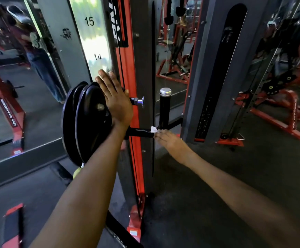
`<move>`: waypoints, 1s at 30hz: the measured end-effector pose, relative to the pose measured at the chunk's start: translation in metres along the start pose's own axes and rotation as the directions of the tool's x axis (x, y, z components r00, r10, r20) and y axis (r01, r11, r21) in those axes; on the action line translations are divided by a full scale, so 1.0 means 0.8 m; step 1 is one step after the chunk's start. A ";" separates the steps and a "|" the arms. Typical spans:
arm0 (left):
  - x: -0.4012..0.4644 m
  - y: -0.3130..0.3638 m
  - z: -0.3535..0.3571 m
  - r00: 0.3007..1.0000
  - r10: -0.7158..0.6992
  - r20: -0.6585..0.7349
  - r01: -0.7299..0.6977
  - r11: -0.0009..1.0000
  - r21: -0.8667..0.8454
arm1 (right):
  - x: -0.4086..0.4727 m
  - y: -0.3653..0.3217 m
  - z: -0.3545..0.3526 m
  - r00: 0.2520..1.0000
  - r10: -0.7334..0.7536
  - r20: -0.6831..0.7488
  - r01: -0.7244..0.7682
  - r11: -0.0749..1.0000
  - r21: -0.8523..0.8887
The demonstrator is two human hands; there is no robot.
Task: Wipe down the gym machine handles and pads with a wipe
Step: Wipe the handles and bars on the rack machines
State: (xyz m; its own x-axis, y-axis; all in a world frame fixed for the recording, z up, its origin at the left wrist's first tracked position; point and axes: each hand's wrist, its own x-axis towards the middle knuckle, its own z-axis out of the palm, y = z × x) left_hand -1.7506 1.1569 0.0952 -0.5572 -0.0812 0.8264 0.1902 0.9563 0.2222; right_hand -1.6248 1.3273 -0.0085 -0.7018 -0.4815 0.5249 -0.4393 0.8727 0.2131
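Note:
A small white wipe point(154, 129) is pinched in the fingertips of my right hand point(170, 142) and pressed on the end of a short black horizontal bar point(140, 132) that juts from the red and grey machine upright point(131, 108). My left hand point(116, 101) lies flat, fingers spread, against the black weight plates point(84, 122) and the upright's edge, and holds nothing. Just right of the wipe a black vertical peg with a chrome cap point(165, 106) stands on a bracket.
A chrome pull-pin knob point(139, 101) sticks out of the upright beside my left hand. Mirrors at left and right reflect a standing person and red machines. A second grey weight-stack column point(215, 74) stands to the right. Dark rubber floor lies below, with a red and black bench end point(13, 226).

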 end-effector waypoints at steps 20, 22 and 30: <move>-0.189 0.208 -0.144 0.855 0.403 0.327 -0.136 0.782 -0.608 | -0.163 0.085 -0.222 0.360 0.782 0.509 -0.922 0.382 0.064; -0.213 0.235 -0.155 0.777 0.454 0.436 -0.136 0.797 -0.588 | -0.194 0.089 -0.256 0.299 0.780 0.550 -0.931 0.364 -0.010; -0.271 0.335 -0.195 0.546 0.515 0.661 -0.186 0.844 -0.504 | -0.283 0.107 -0.328 0.153 0.803 0.576 -0.982 0.188 -0.002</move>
State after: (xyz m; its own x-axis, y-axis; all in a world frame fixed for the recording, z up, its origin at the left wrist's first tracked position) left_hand -1.4528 1.3865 0.0566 -0.7406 0.6337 0.2234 0.6710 0.6803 0.2948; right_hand -1.3564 1.5322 0.1076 -0.7832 0.5802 -0.2236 0.6075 0.6374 -0.4740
